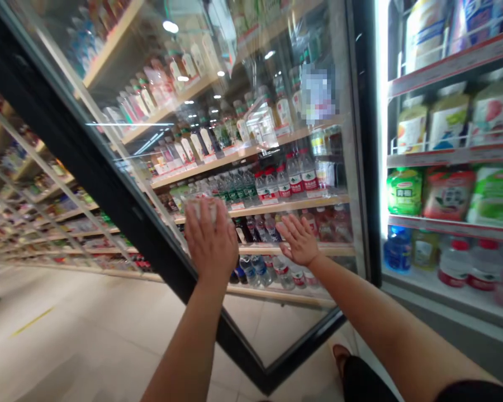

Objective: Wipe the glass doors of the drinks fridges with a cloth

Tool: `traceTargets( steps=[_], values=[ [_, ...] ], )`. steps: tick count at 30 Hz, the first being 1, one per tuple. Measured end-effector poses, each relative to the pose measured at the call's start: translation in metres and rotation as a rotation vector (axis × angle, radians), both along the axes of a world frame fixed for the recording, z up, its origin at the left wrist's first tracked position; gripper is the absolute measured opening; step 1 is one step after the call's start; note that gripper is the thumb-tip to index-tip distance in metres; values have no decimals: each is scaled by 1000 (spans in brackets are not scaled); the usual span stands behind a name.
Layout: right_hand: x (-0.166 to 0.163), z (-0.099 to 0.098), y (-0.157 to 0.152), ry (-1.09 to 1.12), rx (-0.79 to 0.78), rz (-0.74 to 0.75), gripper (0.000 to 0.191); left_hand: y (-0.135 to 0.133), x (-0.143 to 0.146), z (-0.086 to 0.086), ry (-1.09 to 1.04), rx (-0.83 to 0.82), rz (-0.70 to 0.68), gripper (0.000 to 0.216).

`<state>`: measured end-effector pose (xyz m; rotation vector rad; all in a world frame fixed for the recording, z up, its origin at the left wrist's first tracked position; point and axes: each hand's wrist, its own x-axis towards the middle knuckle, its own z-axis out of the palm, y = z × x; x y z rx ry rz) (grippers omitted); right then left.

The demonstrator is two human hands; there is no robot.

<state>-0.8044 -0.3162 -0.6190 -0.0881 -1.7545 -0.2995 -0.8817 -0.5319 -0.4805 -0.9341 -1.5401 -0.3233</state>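
Note:
My left hand (212, 240) lies flat against the glass door (251, 123) of a drinks cooler, a little blurred. Under its fingers is a pale crumpled piece, like a cloth or wipe (205, 207), mostly hidden by the hand. To the right, my right hand (299, 241) has its palm on or very near the same pane, fingers spread, holding nothing. The door stands swung out on its black frame (163, 245). Through the glass and in its reflections, shelves of bottles show.
On the right, the lit cooler (452, 156) holds juice bottles, large jugs and red-capped water bottles (455, 262). Stocked store shelves (46, 184) run along the left. Pale floor tiles (109, 335) lie below, with a yellow line. My foot (341, 354) is near the door's lower corner.

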Motion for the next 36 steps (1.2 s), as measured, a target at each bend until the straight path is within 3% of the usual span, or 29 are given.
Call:
traceTargets(
  steps=[2, 3, 8, 10, 12, 15, 17, 19, 23, 25, 27, 32, 34, 36],
  values=[
    [0, 0, 0, 1, 5, 2, 53, 2, 2, 14, -49, 52, 9, 65],
    [0, 0, 0, 1, 7, 6, 53, 3, 4, 10, -55, 62, 5, 65],
    [0, -1, 1, -14, -4, 6, 54, 6, 5, -68, 89, -132, -61, 66],
    [0, -2, 2, -32, -7, -6, 55, 6, 2, -77, 127, -205, -83, 66],
    [-1, -3, 2, -48, -9, -19, 55, 5, -2, -56, 99, -197, -101, 67],
    [-2, -2, 2, -38, -10, -23, 55, 2, -6, 1, 10, -94, -80, 71],
    [-3, -1, 1, -23, -8, -17, 53, -2, -6, 26, -38, -19, -38, 73],
    [-3, 0, 0, -14, -6, -14, 52, -6, -6, 21, -54, 32, -3, 75],
    [-2, 1, 0, -14, -8, -19, 52, -14, -8, -50, 3, -33, 14, 75],
    [-2, 0, 1, -28, -11, -20, 54, -19, -10, -72, 67, -137, -22, 71],
    [-3, -1, 2, -39, -15, -12, 56, -23, -11, -64, 73, -152, -30, 71],
    [-4, -4, 2, -68, -39, -12, 60, -24, -3, 15, -84, 49, 33, 77],
    [-4, -4, 1, -63, -37, -11, 59, -21, 1, 13, -97, 63, 26, 77],
    [-2, -2, 0, -36, -24, -5, 56, -17, 4, -16, -51, 3, 8, 77]
  ],
)
